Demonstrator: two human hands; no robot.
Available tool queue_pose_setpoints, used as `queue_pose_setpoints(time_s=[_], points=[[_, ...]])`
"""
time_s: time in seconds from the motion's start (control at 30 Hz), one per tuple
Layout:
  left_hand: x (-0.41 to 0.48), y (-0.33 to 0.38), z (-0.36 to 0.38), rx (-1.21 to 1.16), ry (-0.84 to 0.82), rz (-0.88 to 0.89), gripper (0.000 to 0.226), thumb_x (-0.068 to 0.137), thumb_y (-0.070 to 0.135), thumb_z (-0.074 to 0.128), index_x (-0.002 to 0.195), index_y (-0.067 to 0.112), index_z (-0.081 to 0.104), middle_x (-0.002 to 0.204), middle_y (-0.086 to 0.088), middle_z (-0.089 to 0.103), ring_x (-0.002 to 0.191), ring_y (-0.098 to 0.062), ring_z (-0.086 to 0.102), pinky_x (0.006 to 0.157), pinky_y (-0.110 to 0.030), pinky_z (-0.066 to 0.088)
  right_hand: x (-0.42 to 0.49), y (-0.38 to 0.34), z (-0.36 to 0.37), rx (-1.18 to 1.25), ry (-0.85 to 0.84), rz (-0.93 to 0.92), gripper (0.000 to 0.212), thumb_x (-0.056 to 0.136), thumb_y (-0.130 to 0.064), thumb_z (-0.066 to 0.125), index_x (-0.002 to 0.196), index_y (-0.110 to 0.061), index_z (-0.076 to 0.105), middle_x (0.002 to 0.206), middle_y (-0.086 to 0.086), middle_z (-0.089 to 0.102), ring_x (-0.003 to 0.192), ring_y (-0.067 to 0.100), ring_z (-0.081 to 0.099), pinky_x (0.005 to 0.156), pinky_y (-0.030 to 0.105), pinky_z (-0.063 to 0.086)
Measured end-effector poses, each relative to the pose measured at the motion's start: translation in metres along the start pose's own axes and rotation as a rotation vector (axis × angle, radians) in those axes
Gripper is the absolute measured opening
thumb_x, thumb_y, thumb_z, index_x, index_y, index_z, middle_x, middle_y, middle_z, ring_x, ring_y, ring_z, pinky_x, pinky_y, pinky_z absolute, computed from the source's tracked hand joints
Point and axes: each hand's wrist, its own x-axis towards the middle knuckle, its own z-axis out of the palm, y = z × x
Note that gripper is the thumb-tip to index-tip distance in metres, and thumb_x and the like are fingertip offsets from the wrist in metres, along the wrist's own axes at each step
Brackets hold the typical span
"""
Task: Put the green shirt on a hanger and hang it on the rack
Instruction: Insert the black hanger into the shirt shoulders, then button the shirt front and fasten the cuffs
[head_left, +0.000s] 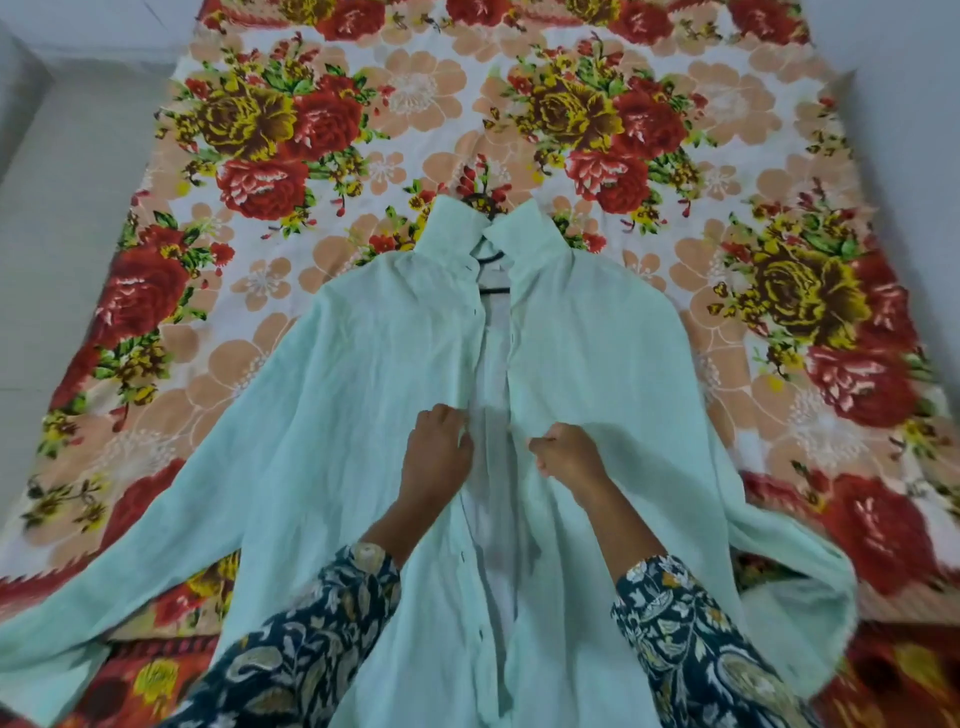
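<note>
Risk of dragging the green shirt (363, 364) off the black hanger (493, 256) tucked in its collar: pulling the two front edges unevenly could tip a shoulder loose. Risk too of the splayed sleeves (156, 545) catching on the floral-sheeted bed (322, 119) when lifting. Left grip (439, 452) curled on the left front edge, seemingly pinching it; right grip (563, 452) fisted, pinching the right front edge. Lying flat along the bed's middle, collar toward the far edge, hem at the near edge, front open between both grips, hanger well beyond them. No rack in view.
</note>
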Motion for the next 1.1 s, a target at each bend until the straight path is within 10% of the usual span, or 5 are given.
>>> queue_pose_setpoints(time_s=[0.1,0.37,0.63,0.93,1.1], points=[[-0.075,-0.001,0.021,0.247,0.008,0.025,0.015,0.078,0.01,0.057,0.091,0.004,0.063,0.088,-0.012,0.061,0.083,-0.034,0.061,0.063,-0.038,0.047,-0.042,0.039,0.019,-0.255,-0.11,0.04,0.028,0.083,-0.035,0.064,0.078,-0.012,0.049,0.073,0.001,0.047,0.078,0.02,0.049,0.061,0.027,0.034],[-0.195,-0.005,0.071,0.396,-0.368,-0.175,0.052,0.092,0.05,0.04,0.123,0.009,0.046,0.124,-0.007,0.056,0.113,-0.028,0.054,0.091,-0.038,0.042,-0.108,0.097,0.048,-0.313,-0.128,0.14,0.052,0.083,-0.031,0.067,0.123,-0.002,0.052,0.123,0.014,0.06,0.112,0.03,0.058,0.086,0.034,0.047],[-0.256,-0.011,0.081,0.466,-0.403,-0.108,0.046,0.09,0.035,0.046,0.127,0.008,0.041,0.124,-0.008,0.05,0.116,-0.03,0.049,0.093,-0.041,0.04,-0.169,0.148,0.062,-0.267,-0.249,0.006,0.038,0.079,-0.027,0.069,0.063,-0.024,0.035,0.066,-0.004,0.044,0.064,0.015,0.046,0.056,0.025,0.035],[-0.316,-0.038,0.099,0.576,-0.331,0.198,0.037,0.054,0.034,0.076,0.082,0.018,0.059,0.084,-0.001,0.062,0.071,-0.022,0.061,0.05,-0.03,0.049,-0.224,0.208,0.09,-0.748,-0.234,-0.45,0.039,0.076,-0.027,0.069,0.11,-0.014,0.054,0.112,0.006,0.052,0.111,0.027,0.047,0.087,0.039,0.043],[-0.312,-0.044,0.088,0.557,-0.256,0.301,0.006,0.059,0.017,0.055,0.064,0.02,0.056,0.071,0.001,0.055,0.062,-0.02,0.054,0.043,-0.026,0.041,-0.226,0.223,0.102,-0.843,-0.084,-0.452,0.039,0.032,-0.014,0.086,0.065,-0.02,0.066,0.062,-0.004,0.06,0.061,0.018,0.062,0.042,0.024,0.044]])
